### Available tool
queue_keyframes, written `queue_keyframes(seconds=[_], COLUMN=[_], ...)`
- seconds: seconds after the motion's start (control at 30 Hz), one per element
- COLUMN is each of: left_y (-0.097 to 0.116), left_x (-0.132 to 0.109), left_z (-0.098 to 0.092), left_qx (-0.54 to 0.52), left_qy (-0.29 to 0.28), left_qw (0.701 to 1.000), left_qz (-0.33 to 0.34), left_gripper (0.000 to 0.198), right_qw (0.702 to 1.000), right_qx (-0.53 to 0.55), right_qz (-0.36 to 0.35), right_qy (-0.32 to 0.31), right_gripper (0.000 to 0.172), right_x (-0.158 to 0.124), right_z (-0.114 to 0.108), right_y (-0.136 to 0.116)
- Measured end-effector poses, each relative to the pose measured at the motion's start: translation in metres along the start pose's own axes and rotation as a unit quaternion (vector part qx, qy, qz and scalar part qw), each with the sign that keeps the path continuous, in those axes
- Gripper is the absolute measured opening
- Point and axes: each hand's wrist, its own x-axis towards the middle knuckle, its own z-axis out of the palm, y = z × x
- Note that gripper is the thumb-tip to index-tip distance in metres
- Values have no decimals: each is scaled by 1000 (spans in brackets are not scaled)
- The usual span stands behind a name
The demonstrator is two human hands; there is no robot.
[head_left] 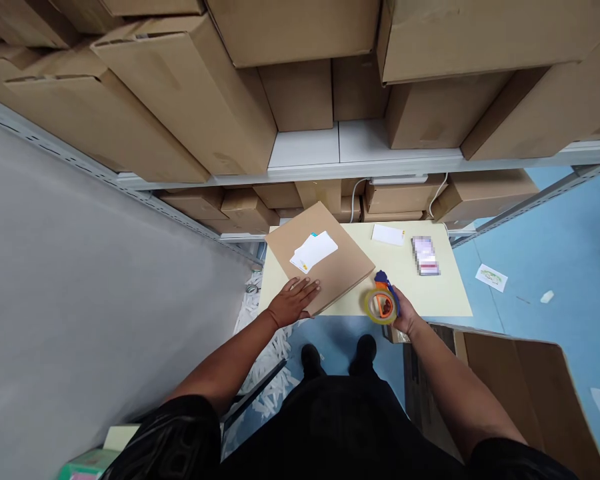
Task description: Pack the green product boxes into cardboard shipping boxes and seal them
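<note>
A flat cardboard box lies at an angle on the pale yellow table. Two white cards or labels overlap on top of it. My left hand rests on the box's near left corner, fingers stretched out over the cardboard. Off the box's near right side, my right hand grips a tape dispenser in blue and orange. It carries a roll of clear yellowish tape. Part of the right hand's fingers shows through the roll's core.
Shelves full of cardboard boxes rise behind the table. A white paper and a blurred-out item lie on the table's right. A large open carton stands at lower right. Paper strips litter the floor at left.
</note>
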Motion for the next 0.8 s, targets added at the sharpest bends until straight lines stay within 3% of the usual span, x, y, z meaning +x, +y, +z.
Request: queue_keyframes(seconds=[0.07,0.17,0.3,0.43,0.53,0.6,0.67,0.73,0.8], left_y=[0,10,52,108,128,122,99,57,5], left_x=[-3,4,41,82,87,76,56,34,15], left_z=[0,-1,1,1,-3,-12,-25,-41,-52], left_qx=[19,53,65,40,20,-4,-35,-58,-32], left_qy=[11,37,69,58,51,41,22,8,23], left_qw=[1000,998,993,992,992,997,999,998,998], left_qz=[-1,-16,-71,-102,-112,-71,-5,28,-50], left_gripper=[78,77,80,81,83,81,82,89,100], right_qw=[1000,997,990,987,988,993,996,997,997], right_qx=[20,57,105,140,133,94,39,-7,-34], right_qz=[1,15,64,-2,-23,10,47,61,54], right_qy=[4,-45,-72,-83,-76,-70,-64,-51,-40], right_gripper=[49,49,54,45,43,44,44,42,40], right_x=[-14,-33,-36,-19,-13,-15,-17,-19,-19], right_z=[-15,-28,-3,30,25,13,1,-7,-9], right_y=[31,95,164,171,151,131,109,90,77])
